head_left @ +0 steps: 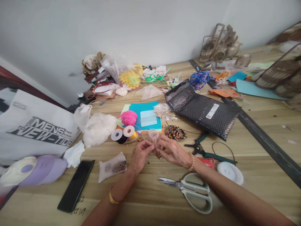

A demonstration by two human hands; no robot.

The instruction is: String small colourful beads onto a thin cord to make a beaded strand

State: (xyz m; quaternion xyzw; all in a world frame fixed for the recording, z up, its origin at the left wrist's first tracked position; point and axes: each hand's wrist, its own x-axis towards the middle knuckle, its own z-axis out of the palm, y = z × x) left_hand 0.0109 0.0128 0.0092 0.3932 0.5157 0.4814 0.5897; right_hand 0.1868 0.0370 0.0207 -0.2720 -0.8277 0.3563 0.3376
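two bare hands meet over a wooden table (145, 207), as seen in the head view. the left hand (140, 153) has thumb and index fingertips together, clamped on a thin beaded strand (159, 155); the right hand (173, 150) closes its thumb and fingers on the same strand from the other side. the strand lies between the two hands, its small beads hanging just below the fingertips; finer detail is too small to tell. just beyond the fingertips sits a round clear container (153, 134). farther out, beyond the right hand, lies a coil of multicoloured beads (176, 133); beyond the left hand stand a black spool (119, 136) and a yellow spool (130, 133), with pink yarn (129, 118) behind them. a bead pouch (113, 166) rests beside the left forearm, and a dark phone (76, 186) lies farther left. open scissors (180, 185) lie near the right forearm, on the wearer's side of the right hand. green-handled pliers (198, 148) and a black padded mailer (202, 108) lie to the right.
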